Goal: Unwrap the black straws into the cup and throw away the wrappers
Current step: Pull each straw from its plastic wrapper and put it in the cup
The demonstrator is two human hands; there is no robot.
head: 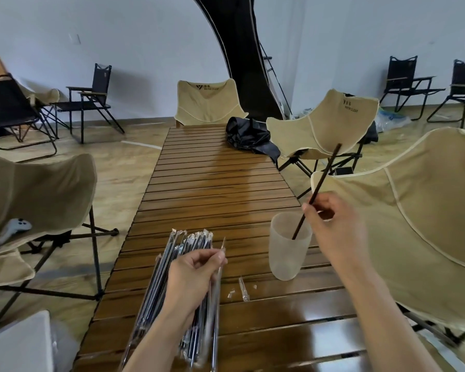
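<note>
A black straw [323, 181] is pinched by the right hand [333, 226], lower end inside the frosted cup [287, 253] at 4 o'clock on the slatted table [212, 189], while an empty clear wrapper [217, 285] is gripped by the left hand [192, 277] over the wrapped straws [172, 253] at 7 o'clock, wrapper scraps [243, 289] between.

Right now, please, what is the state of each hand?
Left hand: closed, pinching an empty clear wrapper above the wrapped straws.
Right hand: closed, holding a black straw whose lower end is inside the cup.
</note>
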